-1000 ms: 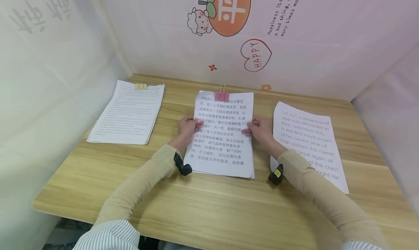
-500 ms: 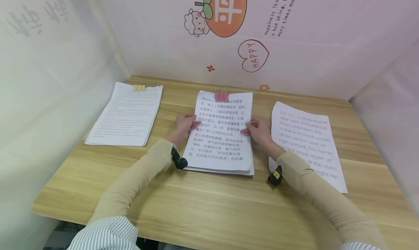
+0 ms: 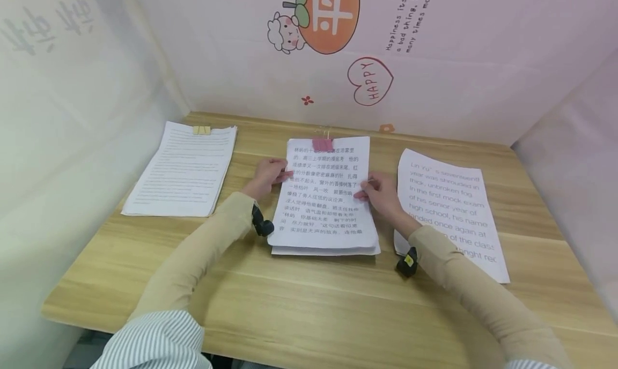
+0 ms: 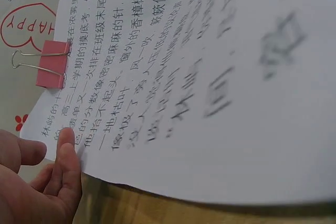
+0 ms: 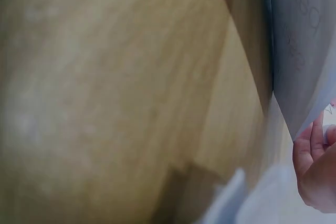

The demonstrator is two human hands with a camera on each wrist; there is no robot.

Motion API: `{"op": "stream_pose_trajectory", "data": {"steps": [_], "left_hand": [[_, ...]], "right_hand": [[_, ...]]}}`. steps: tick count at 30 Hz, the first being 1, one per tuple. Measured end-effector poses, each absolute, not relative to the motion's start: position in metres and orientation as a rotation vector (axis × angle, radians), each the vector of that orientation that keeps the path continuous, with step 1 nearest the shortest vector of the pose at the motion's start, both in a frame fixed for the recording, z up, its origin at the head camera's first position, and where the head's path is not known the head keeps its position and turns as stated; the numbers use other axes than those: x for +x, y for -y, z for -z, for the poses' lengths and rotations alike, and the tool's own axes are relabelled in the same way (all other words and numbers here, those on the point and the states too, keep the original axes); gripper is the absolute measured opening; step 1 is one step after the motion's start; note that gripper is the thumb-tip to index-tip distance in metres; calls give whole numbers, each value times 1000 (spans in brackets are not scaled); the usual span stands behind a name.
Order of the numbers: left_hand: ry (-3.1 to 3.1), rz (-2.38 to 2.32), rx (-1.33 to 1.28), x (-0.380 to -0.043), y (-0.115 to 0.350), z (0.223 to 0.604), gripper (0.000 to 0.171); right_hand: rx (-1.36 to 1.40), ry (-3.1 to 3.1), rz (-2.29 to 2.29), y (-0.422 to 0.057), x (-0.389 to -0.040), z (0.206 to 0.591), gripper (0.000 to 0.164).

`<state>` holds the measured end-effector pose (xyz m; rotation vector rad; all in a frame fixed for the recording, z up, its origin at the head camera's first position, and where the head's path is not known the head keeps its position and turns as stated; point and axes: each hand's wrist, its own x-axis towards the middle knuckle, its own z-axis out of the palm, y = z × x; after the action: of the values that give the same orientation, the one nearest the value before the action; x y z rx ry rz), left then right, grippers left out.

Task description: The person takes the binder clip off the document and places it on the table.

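A stack of printed paper (image 3: 321, 213) lies at mid-table, with a pink binder clip (image 3: 322, 145) at its top edge. The near edge of its upper sheets stands away from those beneath. My right hand (image 3: 380, 193) pinches the right edge; in the right wrist view the raised sheet (image 5: 302, 56) bends up from the fingers (image 5: 307, 153). At the left edge, my left hand (image 3: 265, 177) touches the paper with its fingertips. In the left wrist view its thumb is apart from the forefinger, which rests over the sheet's edge; the clip's wire handles show too.
To the left lies another stack (image 3: 181, 170) with a yellow clip (image 3: 201, 130). A pile with large English print (image 3: 446, 197) lies to the right, partly under my right forearm. A printed wall cloth (image 3: 458, 79) rises behind the wooden table (image 3: 309, 304).
The upper sheets' near edge has come up from the sheets below. My left hand has slid a little farther along the left edge; the right hand stays at its spot.
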<state>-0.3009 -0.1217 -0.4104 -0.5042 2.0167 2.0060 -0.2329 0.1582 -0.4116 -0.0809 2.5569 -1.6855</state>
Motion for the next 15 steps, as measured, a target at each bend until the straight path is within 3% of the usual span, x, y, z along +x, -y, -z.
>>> {"op": "stream_pose_trajectory", "data": {"steps": [15], "left_hand": [[-2058, -1948, -276, -334, 103, 372, 55]], "right_hand": [[-71, -2560, 1621, -162, -228, 414, 23]]}}
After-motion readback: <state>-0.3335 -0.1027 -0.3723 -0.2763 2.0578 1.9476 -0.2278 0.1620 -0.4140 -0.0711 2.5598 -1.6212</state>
